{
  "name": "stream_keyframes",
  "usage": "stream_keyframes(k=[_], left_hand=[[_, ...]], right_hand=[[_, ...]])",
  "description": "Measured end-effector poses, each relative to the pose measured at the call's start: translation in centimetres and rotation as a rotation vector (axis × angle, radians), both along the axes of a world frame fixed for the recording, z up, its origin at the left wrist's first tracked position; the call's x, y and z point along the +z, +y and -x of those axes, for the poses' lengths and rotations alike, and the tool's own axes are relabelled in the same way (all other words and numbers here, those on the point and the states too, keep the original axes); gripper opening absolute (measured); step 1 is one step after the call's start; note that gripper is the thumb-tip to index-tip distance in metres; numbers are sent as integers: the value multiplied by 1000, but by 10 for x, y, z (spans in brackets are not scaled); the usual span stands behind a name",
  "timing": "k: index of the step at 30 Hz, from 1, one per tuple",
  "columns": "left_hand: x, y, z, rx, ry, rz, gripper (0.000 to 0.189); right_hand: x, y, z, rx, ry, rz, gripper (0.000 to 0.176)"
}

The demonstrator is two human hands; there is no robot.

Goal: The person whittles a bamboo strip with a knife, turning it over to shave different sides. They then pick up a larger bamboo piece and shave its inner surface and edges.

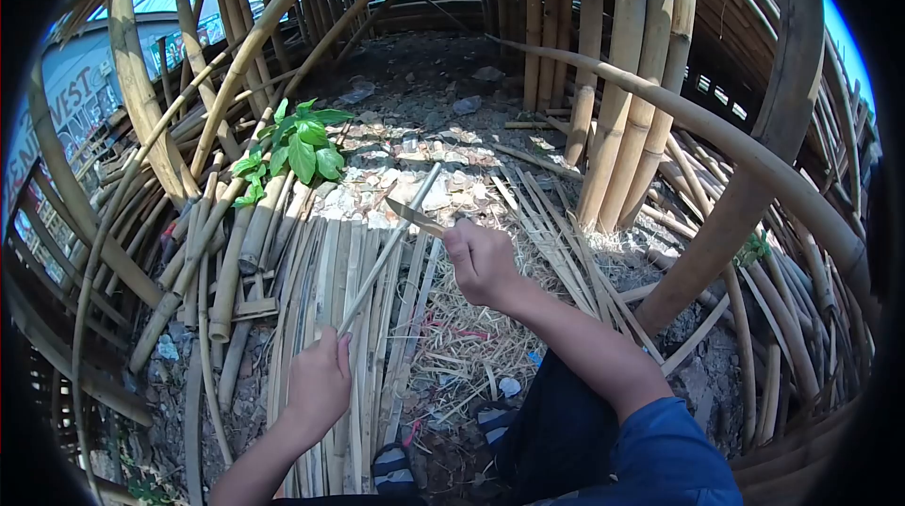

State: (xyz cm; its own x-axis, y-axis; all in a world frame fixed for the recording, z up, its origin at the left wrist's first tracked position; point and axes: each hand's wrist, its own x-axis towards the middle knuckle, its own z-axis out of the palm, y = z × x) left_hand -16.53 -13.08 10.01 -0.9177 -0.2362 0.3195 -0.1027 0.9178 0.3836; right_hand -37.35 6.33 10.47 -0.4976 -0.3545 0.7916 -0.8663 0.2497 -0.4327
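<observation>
My left hand (318,379) is closed around the near end of a thin bamboo strip (388,247), which slants up and away to the right. In my right hand (479,261) is the handle of a knife (415,217), its blade pointing up and left. The blade crosses over the strip in this view, past the strip's middle. Most of the knife's handle is hidden inside my fist. Below the two hands, split bamboo slats (325,289) lie side by side on the ground, and pale shavings (471,341) are scattered to their right.
Upright bamboo poles (633,101) stand at the back right, and a bent pole (698,110) arches across the right side. A leafy green plant (306,143) grows among stacked poles at left. My sandalled feet (394,468) are at the bottom, near the slats.
</observation>
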Motion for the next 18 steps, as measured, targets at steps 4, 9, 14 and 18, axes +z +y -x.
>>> stream_keyframes(k=[4, 9, 14, 18], left_hand=[[-13, -1, 2, -72, 62, 26, 17], [-21, 1, 1, -98, 59, -27, 14], [-23, 13, 3, -107, 62, -118, 16], [-24, 17, 4, -124, 9, -183, 20]], right_hand=[[-13, -17, -10, -91, 115, -113, 45], [-11, -15, -11, -77, 206, -158, 43], [-20, -24, -31, -22, 315, -218, 43], [-21, -26, -16, -43, 390, -199, 42]])
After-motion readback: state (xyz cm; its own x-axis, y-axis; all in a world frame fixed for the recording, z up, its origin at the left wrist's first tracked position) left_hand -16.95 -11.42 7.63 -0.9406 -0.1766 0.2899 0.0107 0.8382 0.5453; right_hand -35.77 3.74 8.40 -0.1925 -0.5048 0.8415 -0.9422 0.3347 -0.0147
